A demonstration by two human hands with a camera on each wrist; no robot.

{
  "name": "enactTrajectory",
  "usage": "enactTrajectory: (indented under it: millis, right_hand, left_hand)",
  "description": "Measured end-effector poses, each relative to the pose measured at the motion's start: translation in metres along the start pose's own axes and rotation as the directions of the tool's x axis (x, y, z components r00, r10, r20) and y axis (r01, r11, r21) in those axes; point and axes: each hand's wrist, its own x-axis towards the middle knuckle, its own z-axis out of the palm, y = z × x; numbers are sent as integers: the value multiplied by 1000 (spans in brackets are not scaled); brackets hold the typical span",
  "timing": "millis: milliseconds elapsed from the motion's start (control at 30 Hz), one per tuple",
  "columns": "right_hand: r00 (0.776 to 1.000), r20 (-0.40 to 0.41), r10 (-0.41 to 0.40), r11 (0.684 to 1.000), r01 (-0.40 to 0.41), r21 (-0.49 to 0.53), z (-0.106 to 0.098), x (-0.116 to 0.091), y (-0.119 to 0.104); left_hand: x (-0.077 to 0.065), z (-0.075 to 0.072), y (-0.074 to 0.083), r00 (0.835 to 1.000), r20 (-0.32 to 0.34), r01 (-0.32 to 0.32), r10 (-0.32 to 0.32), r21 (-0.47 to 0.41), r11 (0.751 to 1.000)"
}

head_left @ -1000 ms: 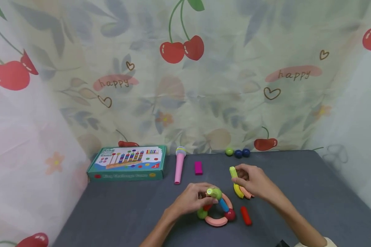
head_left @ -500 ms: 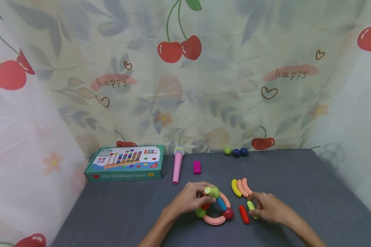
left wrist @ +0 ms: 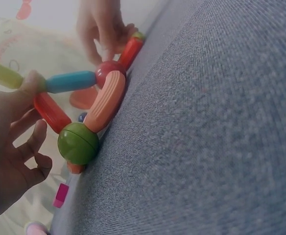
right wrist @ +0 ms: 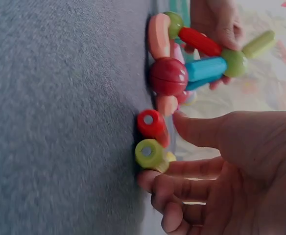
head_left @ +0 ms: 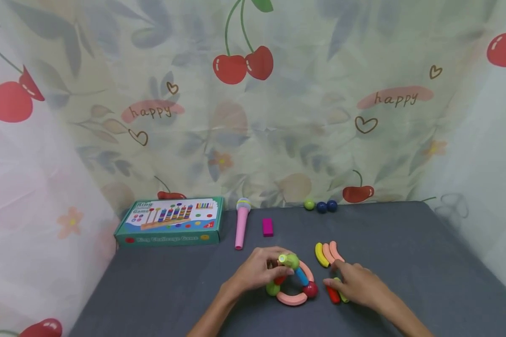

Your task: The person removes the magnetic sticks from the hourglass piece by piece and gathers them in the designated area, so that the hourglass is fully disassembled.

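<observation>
A frame of magnetic balls and sticks stands on the dark table, with a curved peach stick (head_left: 292, 299) between a green ball (left wrist: 78, 143) and a dark red ball (right wrist: 168, 77). A red stick (right wrist: 200, 41) and a blue stick (left wrist: 70, 82) rise to a top green ball (head_left: 292, 261), from which a short yellow-green stick (right wrist: 258, 44) juts. My left hand (head_left: 259, 269) pinches around that top ball. At the right, my right hand (head_left: 360, 283) is low over a loose red stick (right wrist: 152, 122) and a light green stick (right wrist: 150, 154), thumb by the red one, fingertips at the green one.
One yellow (head_left: 322, 255) and two peach curved sticks (head_left: 336, 251) lie just beyond the right hand. Farther back are a green ball (head_left: 309, 204), two dark blue balls (head_left: 326, 206), a magenta block (head_left: 267, 227), a pink toy microphone (head_left: 241, 224) and a game box (head_left: 168, 221).
My right hand has brought the light green stick from beside the curved sticks down next to the loose red stick and loosened its fingers. The left hand stays on the top ball.
</observation>
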Motion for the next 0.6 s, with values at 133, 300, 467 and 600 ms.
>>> enactTrajectory:
  millis: [133,300,467,600]
  right_hand:
    - [1000,6,25,998,-25,-56,2,3,-6]
    - [999,13,48,994,-46,-96,2,4,-8]
    - [997,27,71,991,-68,-111,0,5,-11]
    - [996,27,81,991,-78,-105,-3,4,-13]
  left_hand:
    - [1,1,0,1000,6,-4,4,10,1000]
    - [0,1,2,1000,7,8,-8,6,1000]
    - [-1,0,3,1000,0,4,-4,9,1000]
    - [-1,1,2,1000,-8,-1,1,1,1000]
